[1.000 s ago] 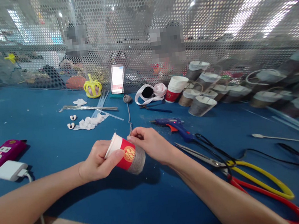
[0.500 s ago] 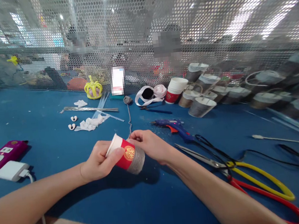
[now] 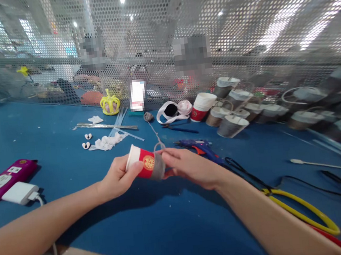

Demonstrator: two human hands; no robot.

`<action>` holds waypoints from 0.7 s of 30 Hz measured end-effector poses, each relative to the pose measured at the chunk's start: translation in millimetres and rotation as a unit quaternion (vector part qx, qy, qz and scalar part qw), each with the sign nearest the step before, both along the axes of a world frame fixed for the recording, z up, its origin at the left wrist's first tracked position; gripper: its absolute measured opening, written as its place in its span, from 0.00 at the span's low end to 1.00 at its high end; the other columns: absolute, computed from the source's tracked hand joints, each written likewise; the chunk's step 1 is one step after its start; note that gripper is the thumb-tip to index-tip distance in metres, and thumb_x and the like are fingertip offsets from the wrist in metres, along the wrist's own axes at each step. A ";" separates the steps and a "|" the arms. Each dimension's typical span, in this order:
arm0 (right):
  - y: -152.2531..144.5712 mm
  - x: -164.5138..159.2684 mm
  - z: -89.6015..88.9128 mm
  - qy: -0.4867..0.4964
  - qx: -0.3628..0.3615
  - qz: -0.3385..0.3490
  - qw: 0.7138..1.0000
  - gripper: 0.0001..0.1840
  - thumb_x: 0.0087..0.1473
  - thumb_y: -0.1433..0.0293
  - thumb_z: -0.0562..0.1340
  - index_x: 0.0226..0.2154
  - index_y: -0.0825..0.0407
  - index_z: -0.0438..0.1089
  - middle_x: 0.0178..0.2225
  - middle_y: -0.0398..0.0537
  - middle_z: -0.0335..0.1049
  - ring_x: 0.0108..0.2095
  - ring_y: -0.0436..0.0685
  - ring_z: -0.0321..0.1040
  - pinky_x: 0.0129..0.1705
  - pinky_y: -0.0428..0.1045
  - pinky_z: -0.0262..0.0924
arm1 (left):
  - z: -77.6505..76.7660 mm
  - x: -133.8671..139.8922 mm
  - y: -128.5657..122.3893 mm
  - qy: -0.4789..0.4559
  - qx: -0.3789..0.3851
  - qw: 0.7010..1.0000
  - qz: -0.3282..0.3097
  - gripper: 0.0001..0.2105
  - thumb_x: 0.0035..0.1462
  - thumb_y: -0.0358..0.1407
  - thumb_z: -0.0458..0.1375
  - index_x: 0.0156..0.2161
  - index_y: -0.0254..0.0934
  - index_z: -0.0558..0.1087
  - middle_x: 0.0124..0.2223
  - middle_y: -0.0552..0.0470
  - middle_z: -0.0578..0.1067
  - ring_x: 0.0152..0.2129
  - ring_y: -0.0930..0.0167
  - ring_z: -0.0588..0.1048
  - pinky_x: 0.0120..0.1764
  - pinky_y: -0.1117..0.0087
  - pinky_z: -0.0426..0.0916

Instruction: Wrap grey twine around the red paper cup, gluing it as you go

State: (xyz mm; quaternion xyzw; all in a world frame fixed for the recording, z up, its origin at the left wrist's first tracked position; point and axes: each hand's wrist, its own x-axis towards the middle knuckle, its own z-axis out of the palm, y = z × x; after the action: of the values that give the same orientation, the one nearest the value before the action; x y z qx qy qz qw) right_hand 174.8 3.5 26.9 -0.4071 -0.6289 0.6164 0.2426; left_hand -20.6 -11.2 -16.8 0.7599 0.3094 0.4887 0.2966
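My left hand (image 3: 119,176) is closed around a paper cup (image 3: 146,162), white at the rim and red with a gold emblem, tilted on its side above the table. Grey yarn (image 3: 159,146) is wound around the cup's base end. At that end my right hand (image 3: 188,164) has its fingers curled against the wound part, with the yarn passing at its fingertips; its grip is partly hidden. A loose strand loops above the fingers and runs back to a small grey yarn ball (image 3: 148,117).
A blue glue gun (image 3: 201,146) and yellow-and-red-handled scissors (image 3: 307,210) lie right, partly behind my arm. Stacked paper cups (image 3: 202,104) and several yarn-wrapped cups (image 3: 233,125) stand behind. Left are a purple phone-like device (image 3: 9,177), white scraps (image 3: 108,142) and a yellow crown-shaped piece (image 3: 110,103).
My right hand has shifted from the upper side of the wound part around to the base end. The strand now forms a loose loop. The cup has turned closer to level and risen slightly.
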 end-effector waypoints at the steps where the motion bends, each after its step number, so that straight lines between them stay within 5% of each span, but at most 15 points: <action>1: -3.7 0.9 -0.8 -0.018 0.026 -0.006 0.999 0.20 0.49 0.57 0.58 0.40 0.53 0.67 0.37 0.49 0.71 0.36 0.53 0.68 0.37 0.49 0.63 | 1.0 -0.1 -0.5 0.020 -0.014 0.999 -0.026 0.14 0.57 0.37 0.47 0.27 0.30 0.69 0.24 0.51 0.70 0.20 0.76 0.63 0.25 0.76 0.61; 5: -16.2 2.5 -9.7 -0.098 0.114 -0.051 0.987 0.20 0.48 0.62 0.59 0.43 0.54 0.65 0.40 0.51 0.71 0.38 0.55 0.68 0.41 0.51 0.62 | 2.3 3.1 0.1 -0.006 -0.201 0.973 -0.113 0.14 0.53 0.40 0.52 0.33 0.29 0.72 0.29 0.48 0.74 0.24 0.74 0.69 0.29 0.74 0.64; 10: -25.8 0.4 -18.2 -0.185 0.248 -0.077 0.948 0.23 0.45 0.63 0.62 0.45 0.52 0.64 0.43 0.50 0.69 0.41 0.58 0.66 0.44 0.55 0.60 | 1.1 8.7 3.6 -0.117 -0.445 0.879 -0.123 0.15 0.44 0.41 0.61 0.33 0.29 0.73 0.28 0.49 0.75 0.23 0.75 0.71 0.28 0.76 0.64; 14: -26.9 -2.2 -17.8 -0.155 0.261 -0.093 0.948 0.18 0.47 0.62 0.61 0.41 0.50 0.68 0.42 0.49 0.70 0.43 0.58 0.66 0.47 0.55 0.58 | 2.2 10.3 1.9 -0.158 -0.460 0.868 -0.102 0.14 0.41 0.40 0.63 0.30 0.28 0.74 0.26 0.50 0.75 0.22 0.75 0.71 0.29 0.75 0.64; 21: -25.7 -6.6 -20.4 0.029 0.085 -0.100 0.991 0.14 0.49 0.60 0.59 0.36 0.50 0.71 0.44 0.48 0.70 0.43 0.55 0.67 0.46 0.52 0.59 | 3.6 15.2 -5.7 -0.076 -0.436 0.888 -0.124 0.11 0.41 0.37 0.63 0.26 0.29 0.71 0.21 0.57 0.69 0.18 0.79 0.64 0.25 0.77 0.60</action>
State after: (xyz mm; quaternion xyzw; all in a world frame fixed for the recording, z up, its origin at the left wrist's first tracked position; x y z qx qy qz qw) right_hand 168.2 -22.2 6.6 -0.4273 -0.6279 0.5451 0.3550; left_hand -5.4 -16.9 -13.2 0.5471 0.3710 0.3196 0.6789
